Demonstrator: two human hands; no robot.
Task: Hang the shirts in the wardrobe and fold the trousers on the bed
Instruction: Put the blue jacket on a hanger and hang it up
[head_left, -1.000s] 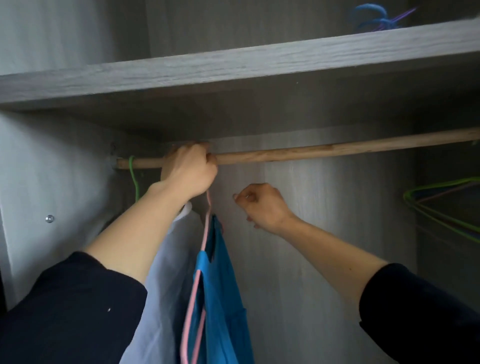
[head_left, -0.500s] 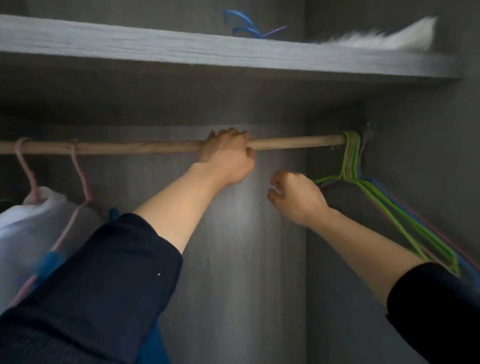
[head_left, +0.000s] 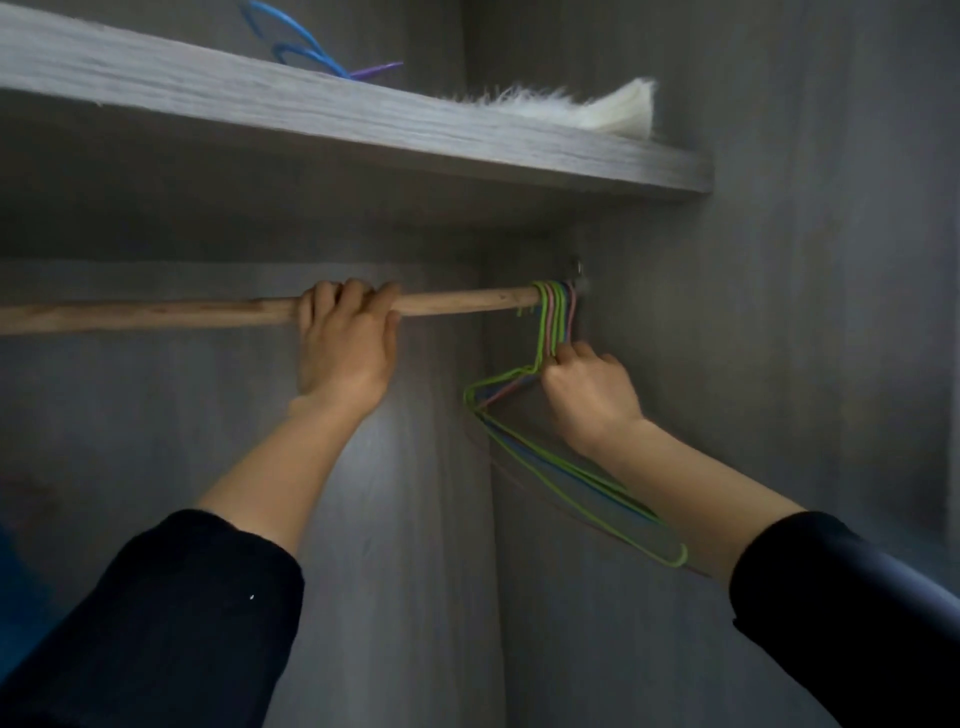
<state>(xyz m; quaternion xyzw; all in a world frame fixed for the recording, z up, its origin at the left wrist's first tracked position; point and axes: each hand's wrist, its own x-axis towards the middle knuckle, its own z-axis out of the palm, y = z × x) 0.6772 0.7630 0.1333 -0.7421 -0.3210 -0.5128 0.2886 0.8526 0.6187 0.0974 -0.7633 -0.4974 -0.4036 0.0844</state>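
Observation:
A wooden rail (head_left: 156, 312) runs across the inside of the grey wardrobe. My left hand (head_left: 345, 348) is wrapped around the rail near its right part. At the rail's right end hangs a bunch of thin empty hangers (head_left: 553, 332), green, pink and blue. My right hand (head_left: 587, 395) is closed on the necks of these hangers just below their hooks. Their lower bars (head_left: 597, 493) slant down under my right forearm. A sliver of the blue shirt (head_left: 15, 587) shows at the left edge; the other hung shirts are out of view.
A grey shelf (head_left: 363, 119) sits above the rail, carrying blue and purple hangers (head_left: 306, 52) and a white furry item (head_left: 597, 109). The wardrobe's right side wall (head_left: 805, 312) stands close behind the hanger bunch. The back panel (head_left: 415, 519) lies between my arms.
The view swung right, away from the hung white and blue shirts. My left hand slid right along the rail. My right hand reached the hanger bunch and closed on it.

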